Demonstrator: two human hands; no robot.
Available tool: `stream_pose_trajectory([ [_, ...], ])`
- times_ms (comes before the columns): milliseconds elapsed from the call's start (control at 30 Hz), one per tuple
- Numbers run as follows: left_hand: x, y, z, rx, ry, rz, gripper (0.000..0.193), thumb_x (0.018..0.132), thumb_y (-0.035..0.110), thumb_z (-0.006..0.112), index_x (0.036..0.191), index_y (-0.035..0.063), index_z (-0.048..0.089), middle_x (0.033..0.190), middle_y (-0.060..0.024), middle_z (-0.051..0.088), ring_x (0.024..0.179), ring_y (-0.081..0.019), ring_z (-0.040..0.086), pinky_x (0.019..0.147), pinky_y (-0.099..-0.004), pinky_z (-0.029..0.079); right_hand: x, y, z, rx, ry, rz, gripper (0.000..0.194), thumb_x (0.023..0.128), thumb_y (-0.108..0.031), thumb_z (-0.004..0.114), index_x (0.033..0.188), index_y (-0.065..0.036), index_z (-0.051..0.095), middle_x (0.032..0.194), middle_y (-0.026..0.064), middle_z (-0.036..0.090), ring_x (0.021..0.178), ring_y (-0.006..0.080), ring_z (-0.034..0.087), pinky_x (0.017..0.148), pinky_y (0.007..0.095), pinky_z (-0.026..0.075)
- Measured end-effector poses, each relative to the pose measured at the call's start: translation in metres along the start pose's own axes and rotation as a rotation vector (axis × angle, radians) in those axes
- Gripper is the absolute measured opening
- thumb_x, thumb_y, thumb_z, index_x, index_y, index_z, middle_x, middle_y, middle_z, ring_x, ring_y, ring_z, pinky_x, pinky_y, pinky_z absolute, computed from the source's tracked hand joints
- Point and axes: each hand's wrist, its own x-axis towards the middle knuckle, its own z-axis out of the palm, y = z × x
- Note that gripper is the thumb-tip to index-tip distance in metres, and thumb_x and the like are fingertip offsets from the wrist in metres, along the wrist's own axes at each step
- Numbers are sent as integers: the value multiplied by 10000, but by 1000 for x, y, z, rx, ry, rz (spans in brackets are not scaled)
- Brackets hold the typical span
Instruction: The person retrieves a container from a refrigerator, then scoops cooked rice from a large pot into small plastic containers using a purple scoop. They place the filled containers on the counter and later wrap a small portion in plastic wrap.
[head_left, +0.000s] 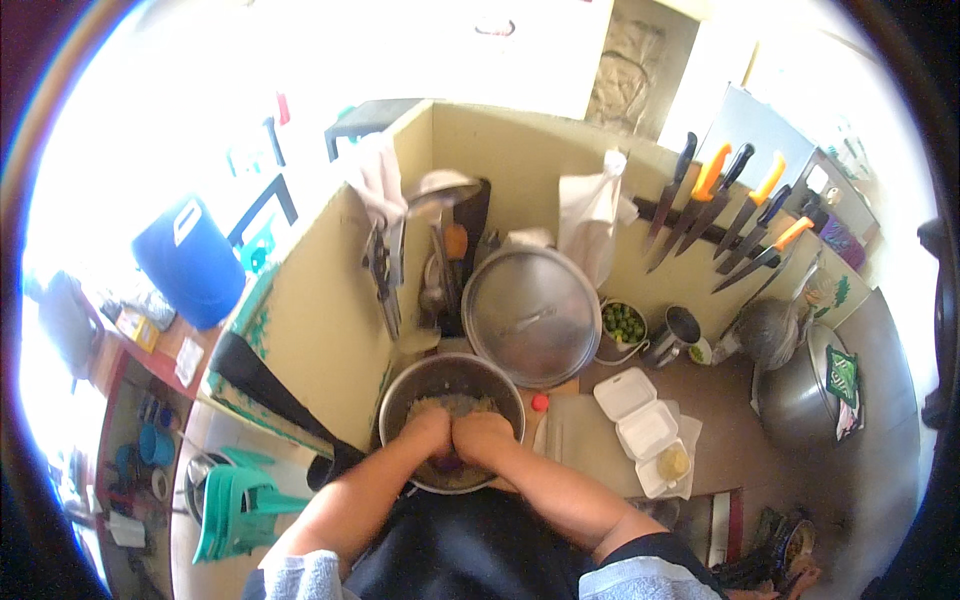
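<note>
Before me stands a deep metal pot (450, 370) with a pale brownish mixture (426, 406) in it. My left hand (429, 432) and my right hand (482, 436) are both down inside the pot, side by side and bent at the wrists. Their fingers are mostly hidden, so whether they grip anything cannot be seen. A small dark purple patch (448, 460) shows below the hands. Behind the pot, a large round metal lid (517, 300) leans upright. A red cap (539, 403) lies just right of the pot's rim.
Right of the pot are a cutting board (585, 450) and an open white foam container (643, 429) with a pale yellow lump (673, 463). Several knives (739, 214) hang on the low wall. A bucket of green produce (623, 322) and a metal mug (679, 326) stand behind.
</note>
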Motion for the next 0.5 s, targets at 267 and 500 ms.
stream_pose_trajectory([
  [267, 1, -2, -1, 82, 103, 79, 407, 778, 187, 871, 1131, -11, 827, 1258, -249, 768, 1203, -385, 748, 1050, -482, 590, -12, -11, -10, 71, -112, -22, 346, 911, -207, 704, 1168, -6, 818, 1221, 202, 800, 1143, 375, 778, 947, 481, 623],
  [500, -40, 10, -45, -26, 206, 69, 320, 784, 210, 867, 1069, 65, 845, 1153, -245, 779, 1076, -427, 760, 998, -495, 599, -44, -15, -24, 100, 26, 11, 313, 940, -160, 647, 1162, -7, 805, 1200, 223, 794, 1137, 382, 774, 939, 499, 626],
])
